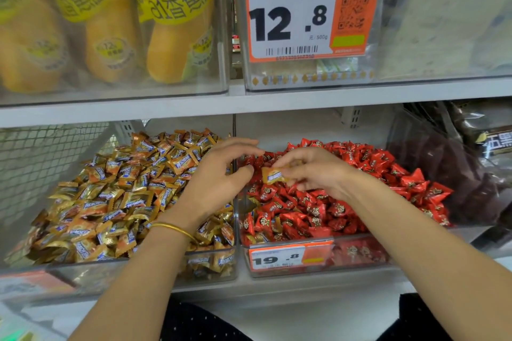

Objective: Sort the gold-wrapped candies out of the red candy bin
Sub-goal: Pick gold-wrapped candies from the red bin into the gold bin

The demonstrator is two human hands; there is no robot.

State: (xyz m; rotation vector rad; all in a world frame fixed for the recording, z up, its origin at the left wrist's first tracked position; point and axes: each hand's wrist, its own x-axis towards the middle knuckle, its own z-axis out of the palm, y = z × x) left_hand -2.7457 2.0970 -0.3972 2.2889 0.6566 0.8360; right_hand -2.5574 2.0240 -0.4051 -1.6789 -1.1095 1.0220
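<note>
A person's two bare arms reach forward to a shop shelf holding two clear plastic bins side by side. The left bin (210, 260) is heaped with gold candies (110, 202) in gold wrappers with blue-and-white labels. The red bin (360, 257) on the right is heaped with red candies (318, 207) in red wrappers, and carries an orange and white price tag (291, 256) on its front reading 19.8.

The right hand (313, 171) hovers over the back left part of the red bin, just right of the divider between the bins. Its fingers pinch one gold candy (273, 175), held above the red heap with its label facing the camera. The left hand (219, 174) sits over the right edge of the left bin, fingers spread and curled toward the held candy, thumb tip close to it but apart; this hand grips nothing. A thin gold bangle (174, 230) circles the left wrist.

A few more gold wrappers show among the red candies at the front left corner of the red bin.

On the shelf above, a clear bin holds yellow packets (177, 25), and another bears a large orange tag (310, 8) reading 12.8. To the right of the red bin lie dark packets (454, 169).
</note>
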